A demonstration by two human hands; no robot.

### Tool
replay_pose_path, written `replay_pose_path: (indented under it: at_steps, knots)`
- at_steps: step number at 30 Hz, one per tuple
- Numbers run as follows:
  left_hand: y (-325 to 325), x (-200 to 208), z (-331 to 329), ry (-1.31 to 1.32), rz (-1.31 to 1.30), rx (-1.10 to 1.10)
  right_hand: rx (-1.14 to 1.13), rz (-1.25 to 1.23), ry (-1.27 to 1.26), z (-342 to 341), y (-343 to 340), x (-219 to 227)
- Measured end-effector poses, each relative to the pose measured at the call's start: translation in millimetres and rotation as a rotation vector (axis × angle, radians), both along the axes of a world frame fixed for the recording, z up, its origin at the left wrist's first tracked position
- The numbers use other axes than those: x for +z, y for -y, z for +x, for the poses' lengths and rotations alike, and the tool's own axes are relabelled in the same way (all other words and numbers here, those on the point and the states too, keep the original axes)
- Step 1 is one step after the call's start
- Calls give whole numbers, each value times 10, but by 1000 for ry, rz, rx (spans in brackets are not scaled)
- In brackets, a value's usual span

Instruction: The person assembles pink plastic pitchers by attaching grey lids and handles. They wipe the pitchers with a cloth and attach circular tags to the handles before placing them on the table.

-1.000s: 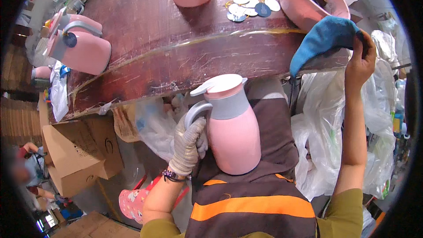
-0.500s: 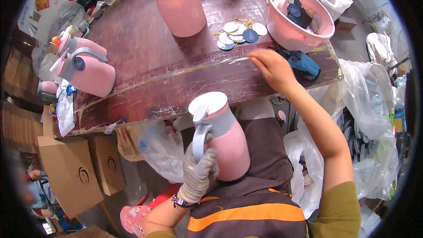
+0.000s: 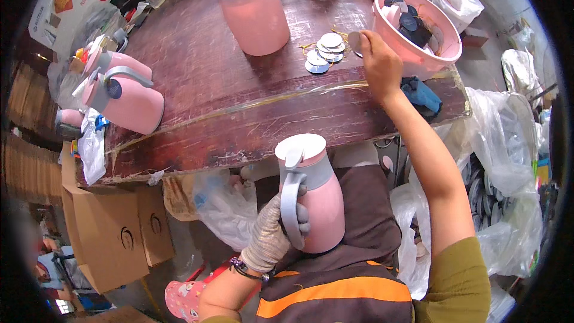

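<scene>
A pink thermos jug [image 3: 323, 209] with a grey collar and white lid stands on my lap, its grey handle toward me. My left hand [image 3: 269, 236], in a whitish glove, is wrapped round that handle. Bare and reaching over the table, my right hand [image 3: 381, 67] pinches a round grey-looking tag [image 3: 354, 43] between thumb and fingers. Beside it lies a small pile of white round tags [image 3: 330, 40] with yellow strings. A larger pink jug body [image 3: 254, 21] without a lid stands to the left of the pile.
A pink bucket [image 3: 457, 54] of dark tags and parts is at the table's right end, with a blue cloth [image 3: 422, 96] below it. Two lidded pink jugs [image 3: 134, 107] lie tilted at the left. Cardboard boxes [image 3: 107, 233] and plastic bags [image 3: 508, 143] flank the table [image 3: 197, 119].
My right hand has moved up and slightly right from the table edge and now holds a round tag. The jug on my lap has turned more upright, with my left hand still gripping it.
</scene>
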State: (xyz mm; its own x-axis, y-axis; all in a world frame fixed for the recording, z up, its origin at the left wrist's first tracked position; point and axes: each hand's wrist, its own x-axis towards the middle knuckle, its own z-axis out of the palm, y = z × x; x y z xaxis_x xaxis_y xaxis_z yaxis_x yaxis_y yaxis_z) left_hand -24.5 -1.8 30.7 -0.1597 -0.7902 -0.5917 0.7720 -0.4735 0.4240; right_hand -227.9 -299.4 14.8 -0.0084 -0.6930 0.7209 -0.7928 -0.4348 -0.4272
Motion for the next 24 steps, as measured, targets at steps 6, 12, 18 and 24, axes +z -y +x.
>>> replay_pose_path:
  at_steps: [6,12,18,24]
  knots:
    - [42,30,213,1,-160,-187,464,737,339,-78,-1587,290]
    - [89,123,166,649,-307,-404,626,921,295,61,-2374,138]
    - [74,48,99,797,-433,-457,913,788,-72,102,-2401,159]
    - [-23,7,86,772,-371,-345,1041,808,-146,13,-2339,208]
